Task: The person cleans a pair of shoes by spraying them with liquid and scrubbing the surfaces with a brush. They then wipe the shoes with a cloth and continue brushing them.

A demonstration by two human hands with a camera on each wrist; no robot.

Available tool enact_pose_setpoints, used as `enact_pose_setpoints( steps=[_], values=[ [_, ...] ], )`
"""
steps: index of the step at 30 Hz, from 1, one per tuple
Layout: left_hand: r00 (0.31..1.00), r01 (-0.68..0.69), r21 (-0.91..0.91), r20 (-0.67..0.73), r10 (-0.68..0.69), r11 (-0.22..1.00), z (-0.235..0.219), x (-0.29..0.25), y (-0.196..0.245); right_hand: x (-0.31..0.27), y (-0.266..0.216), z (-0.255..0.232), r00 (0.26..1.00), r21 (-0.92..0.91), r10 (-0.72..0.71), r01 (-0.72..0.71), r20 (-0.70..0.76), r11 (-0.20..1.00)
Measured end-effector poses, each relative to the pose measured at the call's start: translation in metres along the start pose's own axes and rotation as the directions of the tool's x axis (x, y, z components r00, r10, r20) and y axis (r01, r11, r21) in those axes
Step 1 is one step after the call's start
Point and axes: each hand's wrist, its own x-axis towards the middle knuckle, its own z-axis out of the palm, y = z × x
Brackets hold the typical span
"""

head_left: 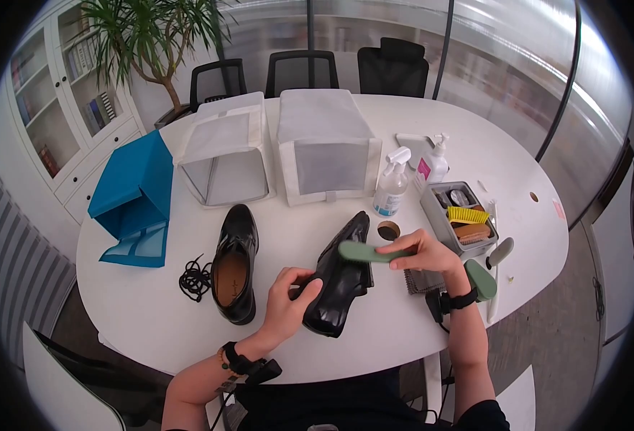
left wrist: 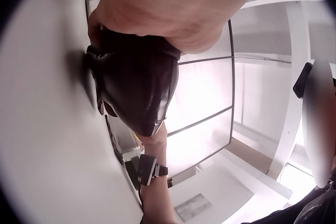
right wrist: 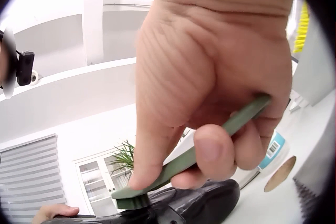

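A black leather shoe (head_left: 329,298) lies on its side, tilted, over the near middle of the table. My left hand (head_left: 288,305) grips it at the heel end. In the right wrist view, my right hand (right wrist: 215,87) pinches a flat green brush (right wrist: 181,165) between thumb and fingers. The head of this brush (head_left: 359,251) is right at the shoe's upper, its short green bristles facing the leather. Left of my left hand stands the matching black shoe (head_left: 241,226), upright with its tan insole showing. Black shoelaces (head_left: 195,279) lie bundled beside it.
A grey bin (head_left: 443,224) at the right holds a yellow brush (head_left: 468,215) and a wooden brush (head_left: 473,232). Behind are a spray bottle (head_left: 391,190), a pump bottle (head_left: 435,164), a blue box (head_left: 131,179) and two whitish fabric boxes. Another green tool (head_left: 482,279) lies near the right wrist.
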Motion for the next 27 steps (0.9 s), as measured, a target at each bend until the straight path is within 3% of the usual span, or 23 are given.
enact_pose_setpoints(
  steps=[2, 5, 6, 8, 11, 13, 17, 19, 21, 24, 26, 27],
  values=[
    [1.000, -0.001, -0.007, 0.001, 0.001, 1.000, 0.000, 0.000, -0.001, 0.001, 0.002, -0.002, 0.981, -0.049, 0.073, -0.083, -0.178, 0.995],
    [1.000, 0.022, -0.056, -0.014, -0.023, 0.998, -0.002, 0.002, -0.005, 0.002, 0.002, 0.000, 0.970, -0.032, 0.044, -0.053, -0.238, 0.998],
    [0.999, 0.052, -0.093, -0.003, -0.053, 0.994, -0.004, 0.004, -0.007, 0.001, 0.002, -0.001, 0.970, -0.033, 0.044, -0.053, -0.237, 0.998],
    [0.997, 0.083, -0.129, 0.008, -0.083, 0.988, -0.006, 0.006, -0.009, -0.004, 0.001, -0.004, 0.993, 0.013, 0.084, -0.084, -0.082, 0.996],
    [0.993, 0.115, -0.226, 0.047, -0.107, 0.967, -0.008, 0.008, -0.007, -0.004, 0.005, -0.008, 0.996, 0.034, 0.053, -0.050, -0.079, 0.998],
    [0.967, 0.253, -0.412, 0.102, -0.232, 0.875, -0.007, 0.006, -0.002, -0.003, 0.006, -0.008, 0.987, 0.052, 0.064, -0.056, -0.151, 0.997],
    [0.946, 0.319, -0.553, 0.142, -0.290, 0.770, -0.007, 0.005, 0.001, 0.001, 0.004, -0.007, 0.936, 0.023, 0.133, -0.133, -0.326, 0.991],
    [0.903, 0.398, -0.694, 0.183, -0.388, 0.599, -0.006, 0.005, 0.012, -0.001, 0.008, -0.008, 0.955, 0.057, 0.116, -0.104, -0.272, 0.993],
    [0.887, 0.416, -0.729, 0.194, -0.419, 0.543, -0.009, 0.010, 0.001, 0.000, 0.009, -0.006, 0.972, 0.094, 0.098, -0.079, -0.215, 0.992],
    [0.841, 0.461, -0.776, 0.226, -0.491, 0.431, -0.010, 0.012, -0.005, 0.008, 0.016, 0.001, 0.957, 0.068, 0.116, -0.102, -0.267, 0.993],
    [0.811, 0.487, -0.788, 0.248, -0.530, 0.377, -0.010, 0.012, 0.000, 0.017, 0.038, 0.003, 0.922, -0.198, -0.081, 0.005, -0.378, 0.980],
    [0.819, 0.479, -0.794, 0.252, -0.515, 0.373, -0.010, 0.011, 0.004, 0.016, 0.032, 0.004, 0.921, -0.198, -0.082, 0.006, -0.380, 0.980]
  ],
)
